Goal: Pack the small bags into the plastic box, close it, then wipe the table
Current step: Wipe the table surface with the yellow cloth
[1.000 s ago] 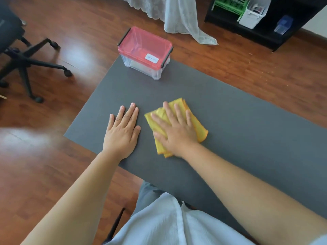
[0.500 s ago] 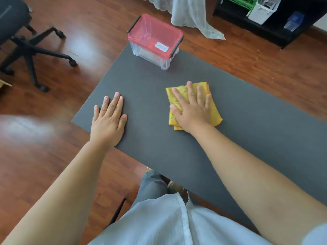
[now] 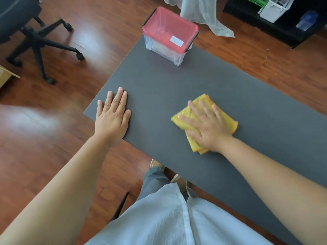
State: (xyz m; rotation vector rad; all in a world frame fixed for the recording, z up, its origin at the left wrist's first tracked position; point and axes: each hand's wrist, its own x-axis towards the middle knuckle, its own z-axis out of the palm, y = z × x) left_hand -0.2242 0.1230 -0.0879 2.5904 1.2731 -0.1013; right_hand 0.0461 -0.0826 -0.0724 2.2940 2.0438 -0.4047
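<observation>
A clear plastic box (image 3: pixel 169 48) with a pink lid and black latches stands shut at the far corner of the dark grey table (image 3: pixel 159 89). Its contents are hard to make out through the walls. A folded yellow cloth (image 3: pixel 224 117) lies on the table near the front edge. My right hand (image 3: pixel 207 126) presses flat on the cloth, fingers spread. My left hand (image 3: pixel 113 115) rests flat on the bare table near its left corner, holding nothing.
A black office chair (image 3: pixel 35 38) stands on the wooden floor at the left. A white curtain (image 3: pixel 203 13) hangs behind the box. A dark shelf with bins (image 3: pixel 276 9) sits at the back right. A cardboard corner (image 3: pixel 5 75) shows at the left edge.
My right hand has slid the yellow cloth to the right and back toward the table's front edge. My left hand has stayed flat on the table.
</observation>
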